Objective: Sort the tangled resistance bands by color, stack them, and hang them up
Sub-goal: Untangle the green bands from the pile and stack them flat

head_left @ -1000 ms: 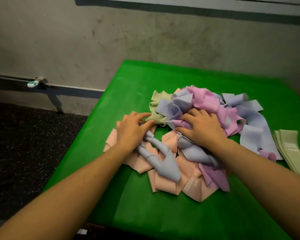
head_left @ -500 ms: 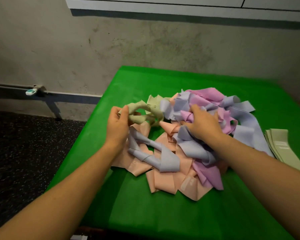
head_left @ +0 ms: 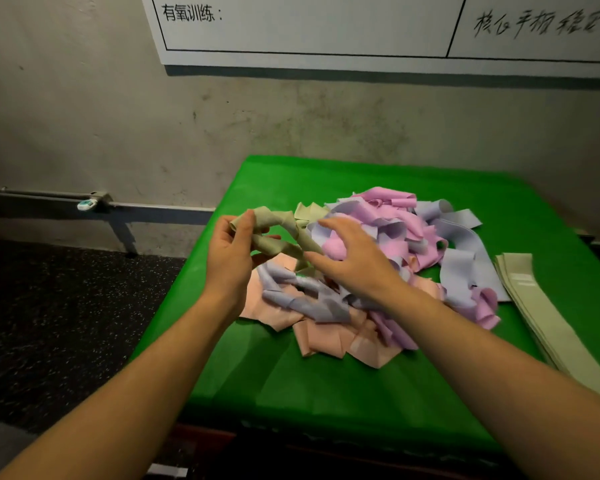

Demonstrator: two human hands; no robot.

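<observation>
A tangled heap of resistance bands [head_left: 388, 265] in pink, lavender and peach lies on the green table [head_left: 326, 382]. My left hand [head_left: 229, 258] grips a twisted pale green band [head_left: 278, 233] and holds it up above the heap's left side. My right hand [head_left: 354, 258] hovers just right of that band with its fingers spread and relaxed, the fingertips near the band's lower loop. A flat stack of pale green bands [head_left: 548, 313] lies at the table's right edge.
A grey concrete wall stands behind the table, with a white board bearing handwriting [head_left: 361, 26] above. A metal rail [head_left: 49, 199] runs along the wall at the left. Dark speckled floor lies left of the table.
My left hand has pulled the pale green band up and out of the heap. My right hand has lifted off the pile and opened beside the band. The view tilted upward.
</observation>
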